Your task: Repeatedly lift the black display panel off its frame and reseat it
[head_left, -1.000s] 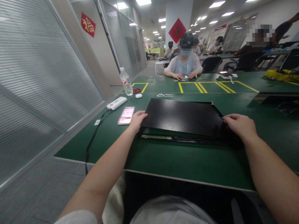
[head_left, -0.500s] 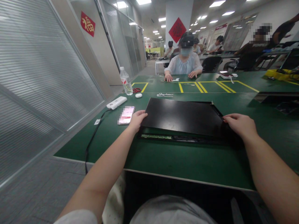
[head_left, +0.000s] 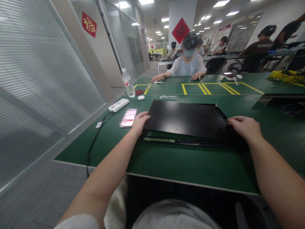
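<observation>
A flat black panel [head_left: 187, 118] lies on the green table [head_left: 181, 162], its near edge lifted a little above a dark frame with a narrow green circuit strip [head_left: 159, 139]. My left hand [head_left: 138, 122] grips the panel's near left corner, fingers curled over the edge. My right hand [head_left: 245, 127] holds the near right corner the same way.
A phone [head_left: 128, 117], a white power bank [head_left: 118, 105] with a black cable, a water bottle [head_left: 128, 83], red scissors [head_left: 139, 92] and a small white object [head_left: 141, 97] lie at the left. A person sits across the table; others work further back.
My hands and the panel have stayed still. The person across the table has reached a hand out to the left along the table.
</observation>
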`<state>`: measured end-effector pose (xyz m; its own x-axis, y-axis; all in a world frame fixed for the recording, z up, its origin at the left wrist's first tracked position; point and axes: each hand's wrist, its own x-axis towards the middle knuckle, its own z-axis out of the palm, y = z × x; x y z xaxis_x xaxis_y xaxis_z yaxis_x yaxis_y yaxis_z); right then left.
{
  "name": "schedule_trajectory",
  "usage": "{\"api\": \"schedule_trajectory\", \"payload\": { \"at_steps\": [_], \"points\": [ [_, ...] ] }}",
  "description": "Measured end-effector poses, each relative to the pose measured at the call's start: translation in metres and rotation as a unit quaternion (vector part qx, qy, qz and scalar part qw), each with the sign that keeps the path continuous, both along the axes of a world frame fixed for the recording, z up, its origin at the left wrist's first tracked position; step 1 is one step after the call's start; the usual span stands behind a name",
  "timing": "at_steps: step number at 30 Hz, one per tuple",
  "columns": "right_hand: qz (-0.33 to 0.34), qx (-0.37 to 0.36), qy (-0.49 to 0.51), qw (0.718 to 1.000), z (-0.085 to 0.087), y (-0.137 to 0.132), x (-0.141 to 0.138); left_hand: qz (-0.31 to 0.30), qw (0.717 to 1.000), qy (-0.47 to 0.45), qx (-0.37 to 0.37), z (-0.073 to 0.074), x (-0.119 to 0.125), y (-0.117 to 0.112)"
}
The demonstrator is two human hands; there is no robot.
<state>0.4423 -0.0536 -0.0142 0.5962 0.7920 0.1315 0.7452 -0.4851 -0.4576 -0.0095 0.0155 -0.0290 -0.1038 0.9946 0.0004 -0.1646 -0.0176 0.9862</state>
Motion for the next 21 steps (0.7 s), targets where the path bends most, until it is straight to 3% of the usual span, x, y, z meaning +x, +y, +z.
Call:
{"api": "schedule_trajectory", "payload": {
  "at_steps": [21],
  "points": [
    [0.009, -0.01, 0.0, 1.0, 0.001, -0.0008, -0.0005, 0.017, 1.0, 0.003, 0.014, 0.0047, 0.0024, -0.0036]
  ]
}}
